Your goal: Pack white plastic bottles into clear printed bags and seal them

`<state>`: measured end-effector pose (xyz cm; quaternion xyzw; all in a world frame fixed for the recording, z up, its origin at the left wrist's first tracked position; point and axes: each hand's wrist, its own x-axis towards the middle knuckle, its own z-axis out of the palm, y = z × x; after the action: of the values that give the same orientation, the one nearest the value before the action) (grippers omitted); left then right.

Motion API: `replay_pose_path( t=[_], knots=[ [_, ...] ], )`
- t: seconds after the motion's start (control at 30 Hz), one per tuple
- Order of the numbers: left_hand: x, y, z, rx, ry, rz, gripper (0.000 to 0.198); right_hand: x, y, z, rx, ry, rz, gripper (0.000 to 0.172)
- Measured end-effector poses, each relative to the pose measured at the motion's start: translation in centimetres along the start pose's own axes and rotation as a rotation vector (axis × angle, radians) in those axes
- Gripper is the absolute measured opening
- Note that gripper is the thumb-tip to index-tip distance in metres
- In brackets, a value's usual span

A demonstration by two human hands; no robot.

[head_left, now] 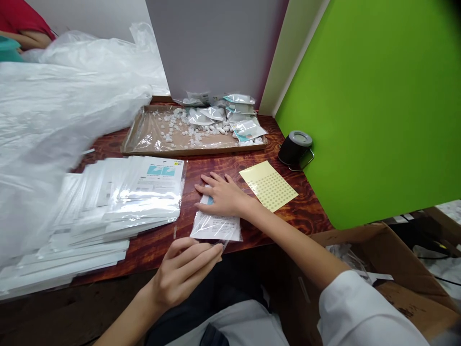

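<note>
A clear plastic packet (216, 226) with a white printed card inside lies on the wooden table (158, 245) near its front edge. My right hand (221, 194) lies flat on the packet's far end, fingers stretched out. My left hand (187, 271) pinches the packet's clear flap at the near end, at the table edge. A yellow sheet of small round stickers (268, 185) lies just right of my right hand.
A fanned stack of the same packets (108, 211) covers the table's left. A cardboard tray (144, 144) with small white pieces and filled bags sits at the back. Large plastic sheeting (54, 110) is heaped left. A black cylinder (295, 146) stands by the green wall. An open cardboard box (378, 250) stands low right. Another person's arm (25, 36) shows top left.
</note>
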<state>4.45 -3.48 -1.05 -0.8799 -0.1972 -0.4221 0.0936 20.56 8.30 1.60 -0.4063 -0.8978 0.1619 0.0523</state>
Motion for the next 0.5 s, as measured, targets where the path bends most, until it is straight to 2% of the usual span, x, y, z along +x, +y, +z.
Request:
replay_pose_path(
  t=[0.2,0.27,0.33,0.4,0.5],
  knots=[
    [-2.2,0.3,-1.1,-0.036,-0.119,0.083,0.019,0.1,0.9,-0.1,0.019,-0.033,-0.051,0.063],
    [-2.5,0.4,-1.1,-0.04,-0.148,0.053,0.022,0.5,1.0,-0.4,0.019,-0.03,-0.109,0.065],
    [-2.4,0.4,-0.8,-0.012,-0.139,-0.044,0.028,0.9,0.7,-0.9,0.029,0.037,-0.219,0.066],
    [-2.0,0.4,-0.4,0.007,-0.073,-0.165,0.034,0.6,0.2,-1.5,0.135,0.204,-0.301,0.061],
    [-1.2,0.0,-0.3,0.04,0.04,-0.313,0.047,-2.1,-1.2,-2.2,0.567,0.652,-0.225,0.061]
  ],
)
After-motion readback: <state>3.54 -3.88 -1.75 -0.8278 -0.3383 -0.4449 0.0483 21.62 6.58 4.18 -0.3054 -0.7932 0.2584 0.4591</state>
